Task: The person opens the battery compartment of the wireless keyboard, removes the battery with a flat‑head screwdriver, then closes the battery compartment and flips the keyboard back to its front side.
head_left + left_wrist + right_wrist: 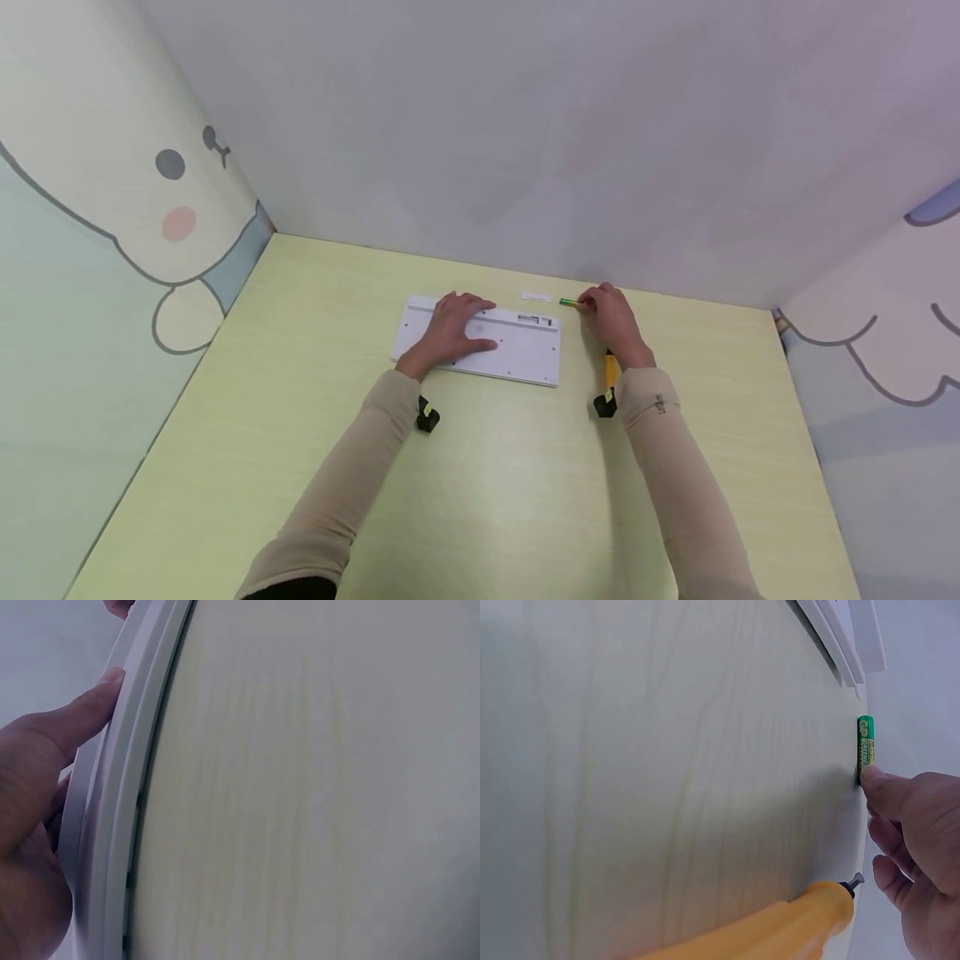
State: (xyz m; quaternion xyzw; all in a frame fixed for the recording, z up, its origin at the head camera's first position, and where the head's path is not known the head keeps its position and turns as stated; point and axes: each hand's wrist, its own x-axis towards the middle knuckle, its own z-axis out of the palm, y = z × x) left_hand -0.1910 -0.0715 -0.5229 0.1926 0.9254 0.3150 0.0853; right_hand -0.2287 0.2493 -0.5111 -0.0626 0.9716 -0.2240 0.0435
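A white keyboard lies underside up, its battery compartment uncovered near the far right corner. My left hand rests across its left half, thumb and fingers spread apart. In the left wrist view, that thumb lies against the keyboard's edge. Just right of the keyboard, my right hand pinches one end of a green battery between thumb and fingers. The right wrist view shows this battery low over the tabletop, its label partly under the thumb.
A small white strip, like a battery cover, lies behind the keyboard. An orange-handled screwdriver lies beside my right wrist, partly hidden by it in the head view. A wall rises behind the pale wooden table.
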